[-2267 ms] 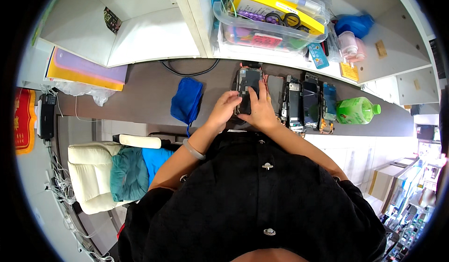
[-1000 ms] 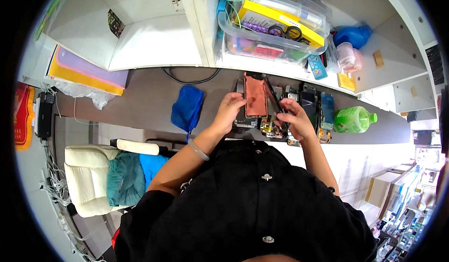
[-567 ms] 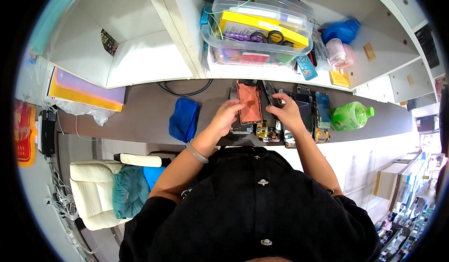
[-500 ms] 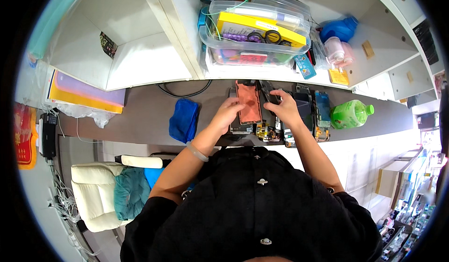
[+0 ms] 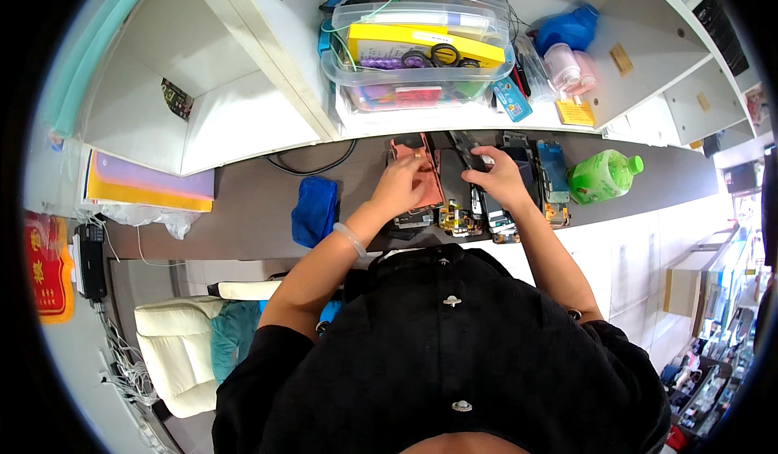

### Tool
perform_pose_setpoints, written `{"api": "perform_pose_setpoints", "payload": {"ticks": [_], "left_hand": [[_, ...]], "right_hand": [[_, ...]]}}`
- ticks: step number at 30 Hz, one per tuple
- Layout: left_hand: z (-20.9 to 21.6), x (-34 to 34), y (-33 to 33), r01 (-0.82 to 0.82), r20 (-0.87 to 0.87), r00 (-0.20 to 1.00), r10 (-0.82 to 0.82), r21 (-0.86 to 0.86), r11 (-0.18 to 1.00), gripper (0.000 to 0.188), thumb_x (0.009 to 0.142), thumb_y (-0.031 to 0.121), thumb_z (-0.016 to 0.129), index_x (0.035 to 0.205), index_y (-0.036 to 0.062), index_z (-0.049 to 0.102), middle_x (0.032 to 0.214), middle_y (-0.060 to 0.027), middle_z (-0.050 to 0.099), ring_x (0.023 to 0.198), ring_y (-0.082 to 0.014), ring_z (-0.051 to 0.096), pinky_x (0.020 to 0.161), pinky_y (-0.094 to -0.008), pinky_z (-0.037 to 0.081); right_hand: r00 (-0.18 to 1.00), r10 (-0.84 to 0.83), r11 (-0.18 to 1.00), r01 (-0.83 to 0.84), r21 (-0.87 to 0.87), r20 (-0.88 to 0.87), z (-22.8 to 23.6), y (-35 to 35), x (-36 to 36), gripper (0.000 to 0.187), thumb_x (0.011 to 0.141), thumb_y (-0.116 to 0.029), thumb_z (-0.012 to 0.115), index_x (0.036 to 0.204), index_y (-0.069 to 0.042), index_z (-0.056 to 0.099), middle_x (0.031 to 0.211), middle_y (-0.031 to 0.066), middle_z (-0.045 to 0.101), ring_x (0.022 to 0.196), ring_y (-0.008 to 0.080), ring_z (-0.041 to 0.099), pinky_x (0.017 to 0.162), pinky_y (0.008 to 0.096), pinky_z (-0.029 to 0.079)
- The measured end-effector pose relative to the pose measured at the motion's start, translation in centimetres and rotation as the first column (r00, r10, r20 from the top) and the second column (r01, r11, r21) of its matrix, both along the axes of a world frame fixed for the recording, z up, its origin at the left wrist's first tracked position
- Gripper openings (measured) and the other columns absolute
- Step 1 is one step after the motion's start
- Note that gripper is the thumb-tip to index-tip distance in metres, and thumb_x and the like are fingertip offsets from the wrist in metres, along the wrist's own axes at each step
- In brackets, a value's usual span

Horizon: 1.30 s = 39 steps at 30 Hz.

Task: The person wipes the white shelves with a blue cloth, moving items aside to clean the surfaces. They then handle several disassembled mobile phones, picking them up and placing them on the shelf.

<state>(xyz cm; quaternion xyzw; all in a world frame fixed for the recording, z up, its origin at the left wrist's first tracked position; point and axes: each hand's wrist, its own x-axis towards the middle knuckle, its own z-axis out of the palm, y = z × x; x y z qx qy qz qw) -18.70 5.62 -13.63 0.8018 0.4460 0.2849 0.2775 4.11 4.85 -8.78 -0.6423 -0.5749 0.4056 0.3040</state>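
Observation:
A salmon-pink phone frame (image 5: 431, 185) lies on the desk, on top of darker phone parts, with its top end tilted left. My left hand (image 5: 400, 185) reaches across it, fingers bent over its face and thumb near its right side, gripping it. Just right of that, my right hand (image 5: 502, 180) pinches a dark, narrow phone part (image 5: 467, 149) between thumb and fingers; its lower end is partly hidden by the hand. Below and between my hands sit small gold-and-black phone components (image 5: 459, 221). To the right stands a row of more phone parts, among them a blue-faced one (image 5: 554, 170).
A blue cloth (image 5: 315, 211) and a black cable (image 5: 312, 165) lie to the left. A green bottle (image 5: 601, 176) rests at the right. Behind the desk, a white shelf holds a clear plastic box (image 5: 421, 69) with a yellow box and scissors. A cream chair (image 5: 174, 353) is at lower left.
My left hand has moved from the pink frame's left edge onto its face, and the frame has shifted and tilted left. My right hand still holds the dark part, slightly lower-right.

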Motion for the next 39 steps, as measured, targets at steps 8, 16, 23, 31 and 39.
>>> {"api": "perform_pose_setpoints", "payload": {"ticks": [8,16,23,31,39], "left_hand": [[-0.6,-0.2,-4.4,0.092,-0.287,0.957,-0.034,0.193,0.977,0.055,0.083,0.030,0.058,0.124,-0.0043,0.046,0.131,-0.0231,0.043,0.127,-0.0379,0.034,0.109,-0.0471,0.020],[-1.0,-2.1,-5.2,0.204,-0.168,0.968,-0.187,0.091,0.975,0.044,0.081,0.019,0.059,0.117,-0.0043,0.048,0.126,-0.0246,0.045,0.126,-0.0403,0.036,0.108,-0.0479,0.023],[-0.9,-4.1,-6.2,-0.207,0.415,0.866,0.279,-0.211,0.955,0.029,0.083,0.002,0.050,0.111,-0.0047,0.055,0.115,-0.0215,0.056,0.114,-0.0304,0.052,0.094,-0.0372,0.042],[-0.4,-2.4,-4.2,-0.062,0.580,0.451,0.678,-0.738,0.672,0.045,0.088,0.011,0.054,0.128,-0.0051,0.040,0.125,-0.0157,0.051,0.114,-0.0221,0.049,0.098,-0.0308,0.036],[-0.6,-2.8,-3.3,0.004,0.574,0.386,0.722,-0.784,0.621,0.044,0.086,0.014,0.058,0.125,0.0022,0.044,0.117,-0.0084,0.053,0.103,-0.0147,0.050,0.085,-0.0274,0.038]], "right_hand": [[0.971,0.124,0.939,-0.182,0.292,0.205,-1.3,-0.5,-5.9,0.051,0.059,-0.024,0.071,0.103,-0.001,0.061,0.113,0.0248,0.053,0.105,0.0384,0.054,0.091,0.0386,0.044],[0.899,0.158,0.948,-0.254,0.192,0.408,-2.7,-2.2,-8.7,0.061,0.064,-0.027,0.071,0.119,-0.006,0.054,0.129,0.0280,0.041,0.110,0.0461,0.046,0.096,0.0467,0.039],[0.825,0.209,0.925,-0.341,0.167,0.525,-2.0,-2.4,-9.1,0.065,0.062,-0.025,0.074,0.120,-0.005,0.052,0.131,0.0342,0.035,0.111,0.0492,0.044,0.096,0.0463,0.039],[0.771,0.260,0.897,-0.416,0.151,0.582,-2.3,-3.3,-10.1,0.066,0.062,-0.023,0.075,0.121,-0.008,0.050,0.131,0.0333,0.036,0.112,0.0478,0.044,0.094,0.0469,0.041],[0.760,0.247,0.902,-0.407,0.144,0.601,-2.7,-3.4,-10.5,0.069,0.060,-0.024,0.077,0.118,-0.007,0.045,0.126,0.0330,0.040,0.107,0.0455,0.047,0.091,0.0468,0.042]]}}
